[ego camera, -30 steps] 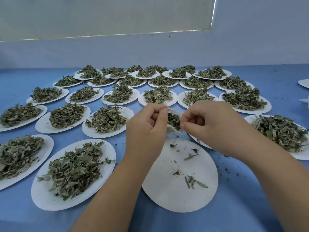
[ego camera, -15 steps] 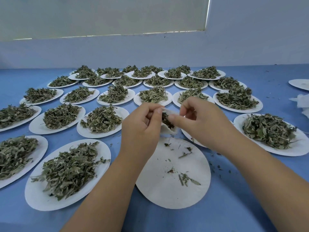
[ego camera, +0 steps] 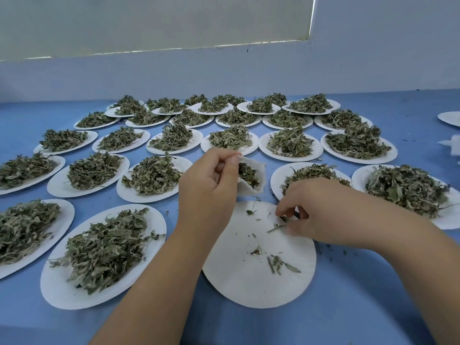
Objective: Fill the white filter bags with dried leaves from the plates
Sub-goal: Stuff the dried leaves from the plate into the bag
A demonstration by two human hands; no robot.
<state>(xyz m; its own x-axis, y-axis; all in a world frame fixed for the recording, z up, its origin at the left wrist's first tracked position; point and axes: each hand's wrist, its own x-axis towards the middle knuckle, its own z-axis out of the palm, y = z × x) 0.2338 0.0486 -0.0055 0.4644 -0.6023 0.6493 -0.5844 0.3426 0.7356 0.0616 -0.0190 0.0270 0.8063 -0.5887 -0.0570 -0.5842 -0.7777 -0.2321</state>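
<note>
My left hand (ego camera: 209, 185) pinches the rim of a small white filter bag (ego camera: 251, 179) and holds its mouth wide above the table; dark dried leaves show inside it. Just below the bag lies a white paper plate (ego camera: 258, 287) that carries only a few leaf scraps (ego camera: 278, 263). My right hand (ego camera: 316, 210) reaches down onto the far edge of that plate, its fingertips pinching a thin leaf piece (ego camera: 277, 227).
Several white plates heaped with dried leaves cover the blue table (ego camera: 361, 282), one at the near left (ego camera: 104, 252) and one behind my right hand (ego camera: 311, 174). White bag material (ego camera: 451, 148) and a bare plate (ego camera: 450, 118) lie at the right edge. A wall stands behind.
My right hand has left the bag's mouth and dropped to the nearly bare plate, where it now pinches a leaf scrap. My left hand keeps holding the bag.
</note>
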